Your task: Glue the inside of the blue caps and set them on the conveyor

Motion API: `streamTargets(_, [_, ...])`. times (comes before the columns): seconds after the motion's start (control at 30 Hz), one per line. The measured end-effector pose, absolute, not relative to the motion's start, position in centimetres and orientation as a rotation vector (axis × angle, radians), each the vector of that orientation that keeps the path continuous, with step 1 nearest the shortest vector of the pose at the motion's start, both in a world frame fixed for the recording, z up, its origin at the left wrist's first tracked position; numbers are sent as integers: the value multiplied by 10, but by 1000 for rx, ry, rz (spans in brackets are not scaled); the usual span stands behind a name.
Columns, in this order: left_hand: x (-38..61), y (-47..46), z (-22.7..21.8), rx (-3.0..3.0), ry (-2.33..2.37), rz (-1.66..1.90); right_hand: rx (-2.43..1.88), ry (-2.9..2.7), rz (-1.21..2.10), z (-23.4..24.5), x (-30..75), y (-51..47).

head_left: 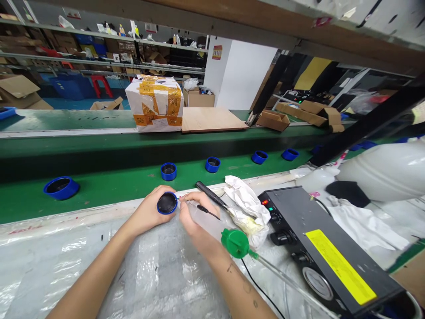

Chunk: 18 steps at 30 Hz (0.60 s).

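My left hand (151, 212) is wrapped around a round blue cup-like part (167, 203) with a black inside, its open side turned toward me. In my right hand (195, 217) is a glue dispensing syringe (207, 221), a translucent barrel with a green cap (235, 243) and a clear hose. The syringe's thin tip reaches the right rim of the blue part. Whether it touches the rim I cannot tell. Just beyond my hands, more blue parts (168, 171) sit on the green conveyor belt (133, 177).
To the right stands a black dispenser box (318, 239) with a gauge and knobs. A black-handled brush-like tool (212, 195) lies beside crumpled white cloth (245, 199). A taped carton (157, 104) and a wooden board (212, 118) rest behind the belt. A dark post (361, 117) slants at right.
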<state>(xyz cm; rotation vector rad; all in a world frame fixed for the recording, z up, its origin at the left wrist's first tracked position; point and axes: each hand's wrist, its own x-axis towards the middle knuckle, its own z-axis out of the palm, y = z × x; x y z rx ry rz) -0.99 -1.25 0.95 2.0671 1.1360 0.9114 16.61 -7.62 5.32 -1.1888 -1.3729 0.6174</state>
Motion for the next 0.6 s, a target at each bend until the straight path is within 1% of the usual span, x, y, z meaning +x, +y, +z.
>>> streamTargets(0.27, [-10,-13,6,2056,1173,944,-1188,-1364,663,50,168,-74])
streamTargets(0.37, [-9,-13,3,2057,1276,994,-1209,-1242,741,49,169,-70])
streamTargets(0.47, [-17,-7,1,2032,1511,1053,-1235,-957,909,47,172,-63])
streamTargets(0.6, [-50,9,2,1837,2098,1086,-1163,-683,1029,47,176,-57])
